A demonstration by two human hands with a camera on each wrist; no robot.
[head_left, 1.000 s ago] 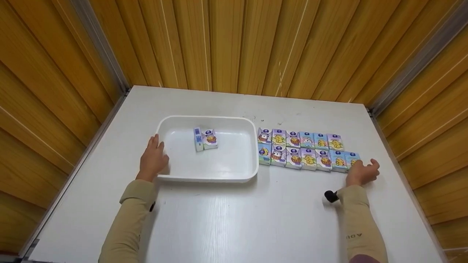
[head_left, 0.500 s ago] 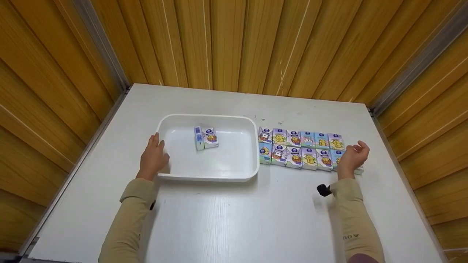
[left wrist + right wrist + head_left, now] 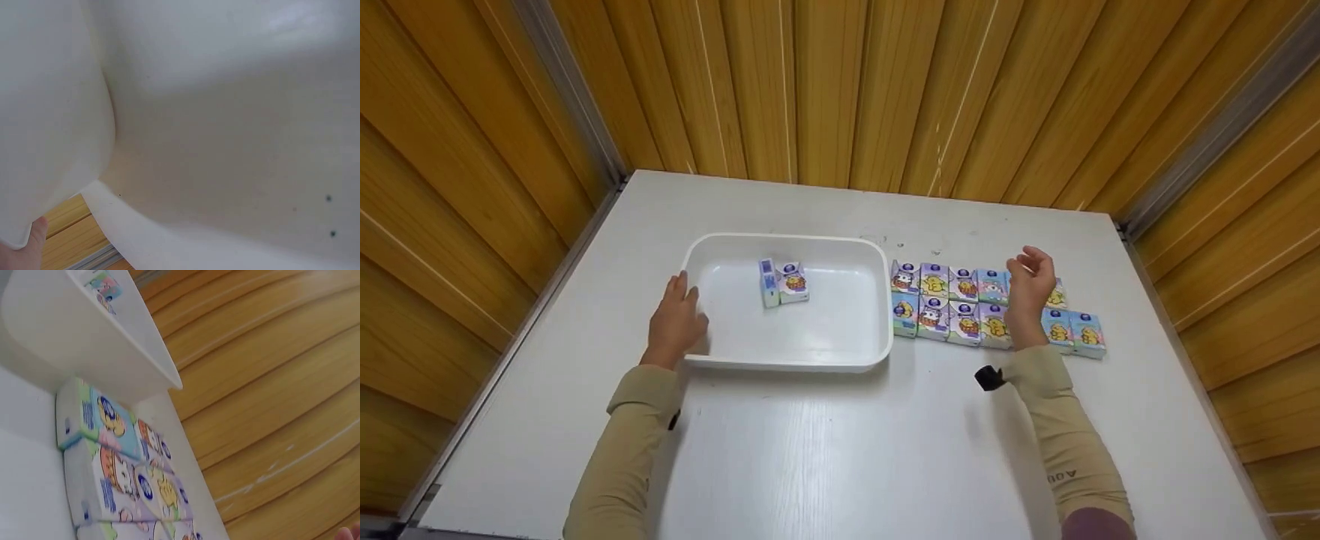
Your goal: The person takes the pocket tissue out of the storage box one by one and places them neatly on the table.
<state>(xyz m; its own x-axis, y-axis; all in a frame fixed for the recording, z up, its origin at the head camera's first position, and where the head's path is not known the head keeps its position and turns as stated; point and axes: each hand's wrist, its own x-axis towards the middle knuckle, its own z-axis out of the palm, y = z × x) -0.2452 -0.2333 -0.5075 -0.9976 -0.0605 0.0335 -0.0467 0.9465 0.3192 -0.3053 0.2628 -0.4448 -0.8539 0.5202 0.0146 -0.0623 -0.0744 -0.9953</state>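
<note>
A white tray point(image 3: 791, 366) lies on the table, two small cartoon-printed tissue packs point(image 3: 793, 283) inside it, one standing on its narrow side. My left hand point(image 3: 675, 322) grips the tray's left wall, thumb on the inside; the left wrist view has a bit of that hand point(image 3: 25, 253) at the rim's corner. To the right of the tray, more tissue packs point(image 3: 934, 319) lie in two tight rows, purple and blue. Over the right part of these rows hovers my right hand point(image 3: 1030, 292), fingers loosely bent, nothing seen in them; it hides some packs.
The white table point(image 3: 810, 450) is bounded by yellow wood-look panels point(image 3: 825, 97) at the back and both sides. In the right wrist view the pack rows point(image 3: 121, 478) butt up close to the tray's outer wall point(image 3: 84, 343).
My right hand has moved from the right end of the pack rows leftward and back, over the rows, uncovering the end packs. My left hand and the tray have stayed in place.
</note>
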